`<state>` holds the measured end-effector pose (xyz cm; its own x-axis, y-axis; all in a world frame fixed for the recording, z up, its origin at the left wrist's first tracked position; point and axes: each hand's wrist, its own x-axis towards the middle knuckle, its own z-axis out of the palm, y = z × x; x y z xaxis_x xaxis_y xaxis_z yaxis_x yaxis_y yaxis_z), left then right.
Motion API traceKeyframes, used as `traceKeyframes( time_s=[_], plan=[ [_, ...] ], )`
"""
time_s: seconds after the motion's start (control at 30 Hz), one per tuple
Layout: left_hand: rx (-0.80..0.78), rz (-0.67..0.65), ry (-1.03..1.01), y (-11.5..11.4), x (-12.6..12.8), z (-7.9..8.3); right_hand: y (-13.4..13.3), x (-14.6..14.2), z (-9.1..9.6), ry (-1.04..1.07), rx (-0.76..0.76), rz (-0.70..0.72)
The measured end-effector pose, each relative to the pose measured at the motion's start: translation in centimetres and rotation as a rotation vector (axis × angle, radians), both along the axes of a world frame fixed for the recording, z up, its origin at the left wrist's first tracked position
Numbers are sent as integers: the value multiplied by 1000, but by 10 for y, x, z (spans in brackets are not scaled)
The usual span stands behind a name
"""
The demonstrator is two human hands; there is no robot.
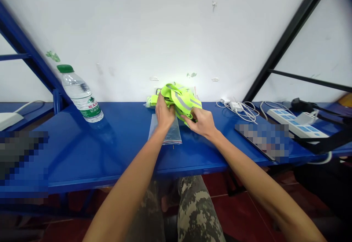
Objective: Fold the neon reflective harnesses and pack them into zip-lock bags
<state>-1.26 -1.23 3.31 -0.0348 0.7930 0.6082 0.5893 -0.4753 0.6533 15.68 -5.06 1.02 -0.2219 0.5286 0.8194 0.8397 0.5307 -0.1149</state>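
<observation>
While the left hand (pixel 165 113) and the right hand (pixel 202 122), a little apart, both clasp the lime strapping (pixel 184 101), I see it bunched over the back of the blue table (pixel 129 143). Partly beneath lies a flat clear bag (pixel 172 134); I can't tell whether it holds anything. Off left stands a green-capped bottle (pixel 82 95) with clear liquid inside.

Two bare arms (pixel 132 178) outstretched, slanting inward.
I see the left hand (pixel 165 114), fingers curled; just to its right, the right hand (pixel 202 121) pinches, thumb against bent fingers, its forearm (pixel 254 176) angling back.
</observation>
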Motion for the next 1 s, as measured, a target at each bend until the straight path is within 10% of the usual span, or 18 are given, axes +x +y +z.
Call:
traceKeyframes(
  time_s=[0.23, 0.43, 0.63, 0.83, 1.0],
  plan=[
    [66, -143, -333, 5, 3, 2, -7, -14, 35, 336, 99, -23],
    [-95, -272, -656, 17, 9, -2, 30, -3, 60, 174, -329, 210],
    [-375, -357, -955, 31, -8, -1, 54, 32, 59, 341, -299, 132],
    [-214, 87, -1000, 38, -14, -2, 35, 52, 68, 468, 271, -275],
    [-93, 286, -875, 36, -21, -1, 38, 50, 73, 553, -142, -36]
  ],
)
